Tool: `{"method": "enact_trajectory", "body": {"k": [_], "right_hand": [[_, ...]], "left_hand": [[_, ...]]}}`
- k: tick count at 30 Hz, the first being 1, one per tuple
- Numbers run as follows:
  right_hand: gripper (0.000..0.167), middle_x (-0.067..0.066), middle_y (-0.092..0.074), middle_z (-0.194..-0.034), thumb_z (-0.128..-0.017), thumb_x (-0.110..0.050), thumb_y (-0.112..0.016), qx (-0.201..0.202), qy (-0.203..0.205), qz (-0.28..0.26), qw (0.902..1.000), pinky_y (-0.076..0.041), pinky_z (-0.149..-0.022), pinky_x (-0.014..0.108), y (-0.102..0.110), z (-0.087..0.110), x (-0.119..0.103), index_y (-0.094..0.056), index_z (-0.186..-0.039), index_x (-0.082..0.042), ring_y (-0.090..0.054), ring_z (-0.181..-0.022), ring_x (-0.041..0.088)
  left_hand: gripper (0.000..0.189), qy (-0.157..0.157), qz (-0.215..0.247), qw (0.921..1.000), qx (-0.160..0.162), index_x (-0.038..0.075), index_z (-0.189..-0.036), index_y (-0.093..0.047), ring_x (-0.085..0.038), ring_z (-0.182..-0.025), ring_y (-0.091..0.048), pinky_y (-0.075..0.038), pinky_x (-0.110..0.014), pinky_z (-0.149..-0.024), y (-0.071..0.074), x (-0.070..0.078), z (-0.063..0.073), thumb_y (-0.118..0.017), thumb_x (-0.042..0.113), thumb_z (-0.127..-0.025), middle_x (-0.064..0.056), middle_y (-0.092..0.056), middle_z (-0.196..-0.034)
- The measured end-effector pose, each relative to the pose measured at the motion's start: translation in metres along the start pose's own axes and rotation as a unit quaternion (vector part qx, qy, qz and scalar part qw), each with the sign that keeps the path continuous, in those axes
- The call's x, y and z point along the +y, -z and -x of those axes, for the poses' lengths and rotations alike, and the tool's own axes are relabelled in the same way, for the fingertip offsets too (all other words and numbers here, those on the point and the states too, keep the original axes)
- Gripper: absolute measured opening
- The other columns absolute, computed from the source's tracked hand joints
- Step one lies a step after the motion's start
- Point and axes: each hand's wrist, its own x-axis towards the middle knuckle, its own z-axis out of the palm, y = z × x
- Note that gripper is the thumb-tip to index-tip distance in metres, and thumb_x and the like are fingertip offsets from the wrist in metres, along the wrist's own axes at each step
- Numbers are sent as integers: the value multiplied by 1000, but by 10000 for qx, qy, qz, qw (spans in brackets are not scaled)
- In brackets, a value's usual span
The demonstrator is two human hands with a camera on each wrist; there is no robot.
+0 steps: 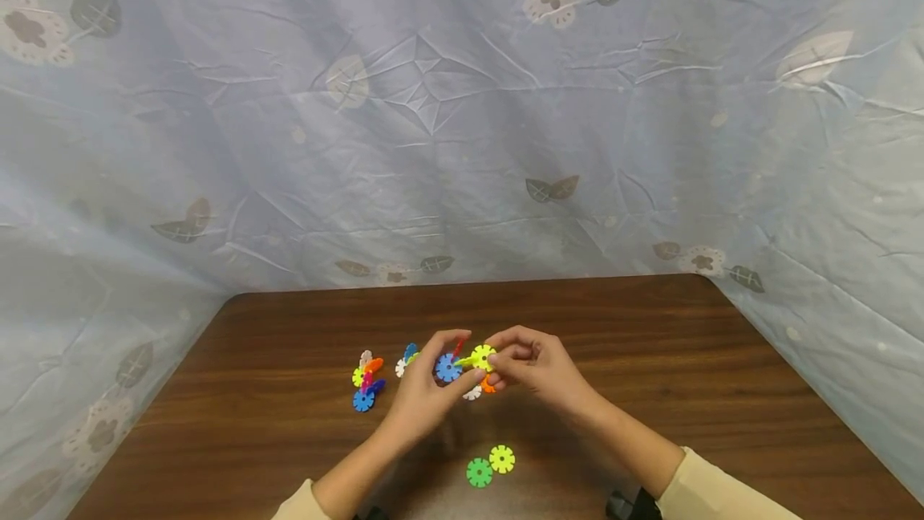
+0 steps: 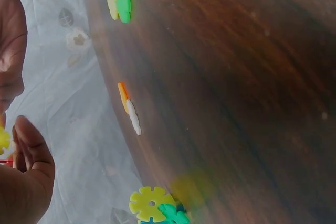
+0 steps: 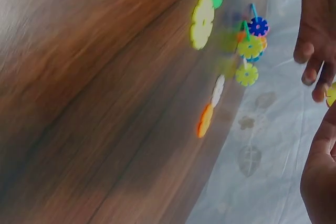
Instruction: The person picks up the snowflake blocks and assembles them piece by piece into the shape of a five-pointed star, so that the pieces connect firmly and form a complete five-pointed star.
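Note:
Both hands are raised over the table, around a small chain of notched plastic discs. The left hand [image 1: 426, 387] holds the chain's left side between thumb and fingers, around a blue disc [image 1: 448, 368] with a red disc [image 1: 458, 348] set edge-on behind it. At the right end, the right hand [image 1: 545, 366] pinches a yellow disc [image 1: 483, 358] between thumb and fingers. Another yellow disc, seen edge-on, lies between the blue and the pinched one. A white disc [image 1: 472, 394] and an orange disc [image 1: 488, 386] lie on the table below the hands, partly hidden in the head view.
Joined colored discs [image 1: 364, 382] stand left of the left hand, with another joined group [image 1: 403, 365] partly behind it. Nearer the body, a green disc [image 1: 480, 473] and a yellow-green disc [image 1: 502, 459] lie on the brown table [image 1: 650, 343]. A patterned curtain [image 1: 433, 183] surrounds its far edge and sides.

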Motion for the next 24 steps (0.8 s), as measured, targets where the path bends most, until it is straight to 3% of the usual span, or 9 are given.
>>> {"method": "enact_trajectory", "body": {"k": [2,9,14,18,22,24], "right_hand": [[35,0,-76,-87,-101,-8,-67,20,-98,-141,9999,-66,-77,29,-4,0,-1,-59,-126,15,-75,-78,8],[36,-3,-76,-84,-101,-8,-68,140,-204,-254,9994,-65,-75,25,-13,-2,-6,-59,-126,15,-75,-77,7],[36,-4,-76,-84,-101,-8,-68,-38,-244,-281,9993,-65,-75,26,-17,-5,-5,-58,-127,14,-75,-78,8],[38,3,-77,-92,-104,-14,-64,-272,-202,-181,9993,-66,-79,34,-15,-8,-2,-56,-130,13,-76,-82,11],[33,18,-75,-102,-106,-17,-62,-344,87,712,9968,-65,-78,35,-10,-19,5,-61,-127,8,-74,-85,11],[28,23,-74,-104,-105,-15,-64,-442,283,1415,9885,-63,-75,31,-10,-27,10,-64,-122,6,-70,-83,10]], "left_hand": [[47,11,153,9997,170,18,-136,-62,-29,-135,-60,-52,-44,-109,-1,0,1,-80,23,-94,-5,-67,-140],[46,-76,523,9979,372,19,-133,-63,-35,-137,-56,-48,-54,-110,1,2,2,-82,19,-91,-4,-66,-140],[43,117,692,9968,394,21,-129,-66,-33,-135,-57,-49,-47,-109,7,0,4,-83,18,-90,1,-69,-136],[43,337,744,9960,351,23,-130,-67,-24,-130,-60,-53,-31,-103,16,-3,6,-83,20,-90,2,-69,-137],[44,460,943,9935,444,19,-132,-66,-13,-105,-63,-57,-20,-80,31,-6,7,-82,17,-91,-5,-67,-137],[45,473,1043,9921,516,15,-133,-65,-10,-93,-63,-57,-21,-73,41,-7,7,-81,13,-92,-11,-66,-136]]}}
